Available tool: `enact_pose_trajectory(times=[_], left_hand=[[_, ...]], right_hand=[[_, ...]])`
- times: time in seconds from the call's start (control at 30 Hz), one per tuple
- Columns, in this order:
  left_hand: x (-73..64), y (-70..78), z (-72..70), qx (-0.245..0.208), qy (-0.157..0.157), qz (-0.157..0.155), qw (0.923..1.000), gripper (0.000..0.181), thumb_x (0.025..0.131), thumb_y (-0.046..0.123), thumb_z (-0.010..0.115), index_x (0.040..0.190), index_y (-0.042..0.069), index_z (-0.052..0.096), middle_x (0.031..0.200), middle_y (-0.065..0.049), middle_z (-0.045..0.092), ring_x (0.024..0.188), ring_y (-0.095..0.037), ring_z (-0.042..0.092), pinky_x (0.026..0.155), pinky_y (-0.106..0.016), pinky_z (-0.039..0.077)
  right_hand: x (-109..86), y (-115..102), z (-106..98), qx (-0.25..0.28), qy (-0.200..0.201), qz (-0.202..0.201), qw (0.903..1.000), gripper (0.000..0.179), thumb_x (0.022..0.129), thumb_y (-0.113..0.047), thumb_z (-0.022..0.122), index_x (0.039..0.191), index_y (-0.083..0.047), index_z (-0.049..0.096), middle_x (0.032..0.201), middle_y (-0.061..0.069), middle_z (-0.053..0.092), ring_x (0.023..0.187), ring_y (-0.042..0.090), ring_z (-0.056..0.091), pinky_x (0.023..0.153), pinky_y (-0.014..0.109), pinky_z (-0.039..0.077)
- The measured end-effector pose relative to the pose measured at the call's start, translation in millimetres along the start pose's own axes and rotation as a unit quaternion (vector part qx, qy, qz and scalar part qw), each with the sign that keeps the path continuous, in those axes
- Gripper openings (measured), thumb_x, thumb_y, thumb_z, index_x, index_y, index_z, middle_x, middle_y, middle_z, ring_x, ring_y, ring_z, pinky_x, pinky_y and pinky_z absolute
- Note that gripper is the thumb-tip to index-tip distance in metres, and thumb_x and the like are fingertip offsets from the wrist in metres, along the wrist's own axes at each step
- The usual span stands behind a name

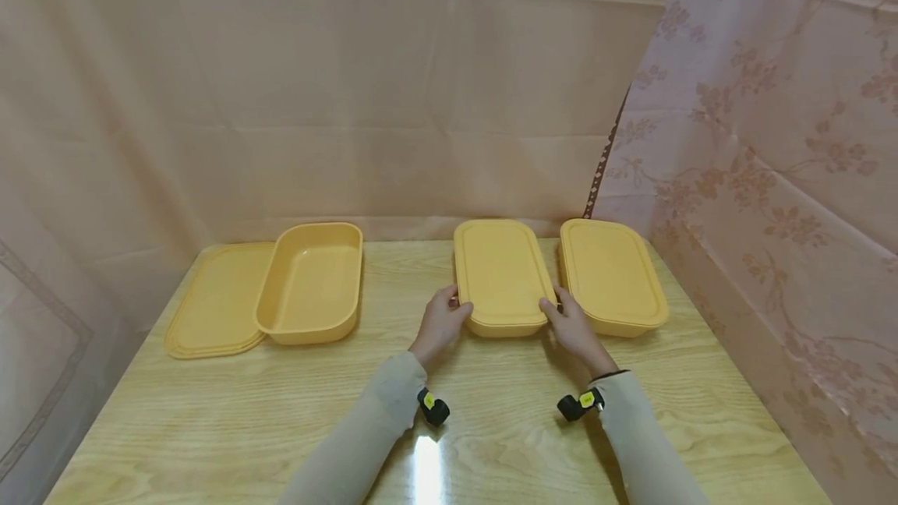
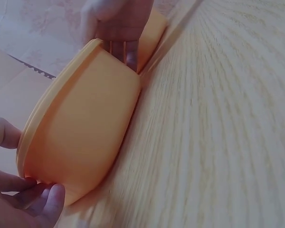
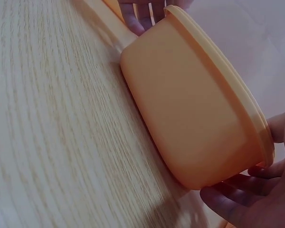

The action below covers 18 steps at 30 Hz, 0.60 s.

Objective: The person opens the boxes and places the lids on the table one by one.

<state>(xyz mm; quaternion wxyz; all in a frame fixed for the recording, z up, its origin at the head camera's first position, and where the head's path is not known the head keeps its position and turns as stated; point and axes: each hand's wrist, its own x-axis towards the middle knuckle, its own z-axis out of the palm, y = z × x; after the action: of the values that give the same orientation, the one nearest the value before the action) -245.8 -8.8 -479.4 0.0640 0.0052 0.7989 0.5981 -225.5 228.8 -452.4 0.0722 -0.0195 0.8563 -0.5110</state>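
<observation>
A curtained nook: fabric [image 1: 316,61] hangs behind and beside a wood-grain table [image 1: 505,419].

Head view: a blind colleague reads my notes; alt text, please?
A person's left hand and right hand hold a lidded yellow box by its near end at a wooden table. Another lidded box stands to the right; to the left, an open box partly hides flat yellow lids.

Wood-grain tabletop [image 1: 210,427] w/ bright reflection [image 1: 428,470] nr. front ctr.; creased beige cloth [image 1: 316,84] hangs behind, pinkish floral cloth [image 1: 786,139] at R, paler cloth [image 1: 35,349] at far L.
</observation>
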Motion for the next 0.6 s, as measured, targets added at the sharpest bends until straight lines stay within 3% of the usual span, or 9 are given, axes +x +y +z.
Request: enact_pose_trajectory(times=[0.2, 0.33, 0.47, 0.57, 0.6], left_hand=[[-0.1, -0.9, 0.0, 0.0, -0.007, 0.003, 1.0, 0.055, 0.094, 0.017, 0.055, 0.143, -0.003, 0.043, 0.13, -0.019, 0.055, 0.115, -0.028, 0.057, 0.095, -0.039, 0.051], [-1.0, 0.3, -0.8, -0.004, -0.019, 0.001, 0.9998, 0.055, 0.095, 0.017, 0.054, 0.144, -0.003, 0.041, 0.132, -0.019, 0.055, 0.116, -0.027, 0.057, 0.097, -0.038, 0.051], [0.5, 0.6, -1.1, -0.002, -0.027, 0.007, 0.9996, 0.052, 0.095, 0.016, 0.052, 0.142, -0.003, 0.044, 0.129, -0.018, 0.056, 0.113, -0.025, 0.058, 0.096, -0.038, 0.051], [1.6, -0.1, -0.1, -0.008, -0.031, 0.012, 0.9994, 0.051, 0.095, 0.015, 0.051, 0.142, -0.004, 0.044, 0.13, -0.02, 0.055, 0.114, -0.026, 0.059, 0.098, -0.039, 0.051], [1.6, -0.6, 0.3, -0.008, -0.032, 0.013, 0.9994, 0.052, 0.096, 0.015, 0.051, 0.143, -0.005, 0.043, 0.132, -0.021, 0.053, 0.116, -0.027, 0.057, 0.1, -0.04, 0.049]], right_hand=[[11.0, 22.7, 3.0, -0.006, 0.011, 0.0, 0.9999, 0.061, 0.106, -0.028, 0.038, 0.151, 0.007, 0.018, 0.136, 0.03, 0.045, 0.117, 0.034, 0.052, 0.086, 0.033, 0.048], [10.8, 24.0, 4.8, -0.001, 0.014, 0.007, 0.9999, 0.059, 0.106, -0.029, 0.039, 0.15, 0.006, 0.023, 0.124, 0.028, 0.051, 0.082, 0.023, 0.059, 0.066, 0.027, 0.049], [9.9, 22.6, 6.0, 0.003, 0.013, 0.017, 0.9998, 0.056, 0.106, -0.03, 0.039, 0.149, 0.004, 0.027, 0.109, 0.023, 0.053, 0.053, 0.014, 0.047, 0.05, 0.026, 0.044], [9.7, 22.9, 6.1, -0.004, 0.015, 0.014, 0.9998, 0.056, 0.106, -0.03, 0.038, 0.148, 0.004, 0.028, 0.109, 0.022, 0.054, 0.052, 0.013, 0.046, 0.05, 0.027, 0.044], [9.5, 23.5, 6.0, -0.01, 0.014, 0.013, 0.9998, 0.056, 0.106, -0.03, 0.037, 0.149, 0.004, 0.028, 0.114, 0.024, 0.054, 0.058, 0.016, 0.052, 0.055, 0.029, 0.047]])
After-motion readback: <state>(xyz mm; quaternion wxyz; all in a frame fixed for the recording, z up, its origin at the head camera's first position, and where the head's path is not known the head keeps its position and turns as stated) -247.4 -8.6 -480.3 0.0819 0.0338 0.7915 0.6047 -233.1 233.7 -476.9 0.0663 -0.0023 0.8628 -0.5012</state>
